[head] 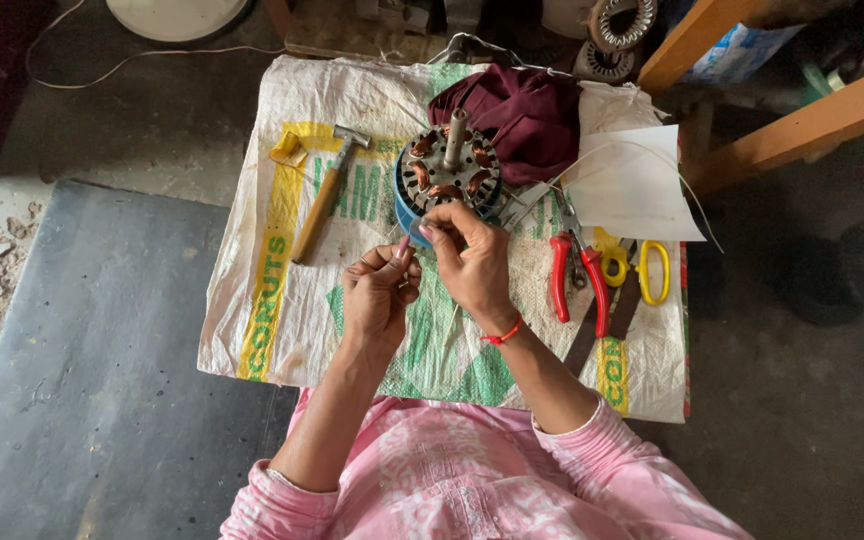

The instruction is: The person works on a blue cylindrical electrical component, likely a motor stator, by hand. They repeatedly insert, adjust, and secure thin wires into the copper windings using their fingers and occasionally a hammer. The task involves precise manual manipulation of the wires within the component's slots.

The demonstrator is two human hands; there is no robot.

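The motor stator (pixel 449 172) stands on my desk (pixel 252 330), just beyond my fingers, its copper coils already seated around the core and its shaft upright. My left hand (pixel 378 293) pinches a thin pinkish sleeve or wire end, and my right hand (pixel 472 262) grips what looks like the same fine lead running from the windings; the lead ends seem unfinished. A hammer (pixel 323 196) lies to the left, red pliers (pixel 578 280) and yellow scissors (pixel 635 264) to the right, a maroon cloth (pixel 522 112) and white paper (pixel 632 185) behind. Nothing blocks my reach.
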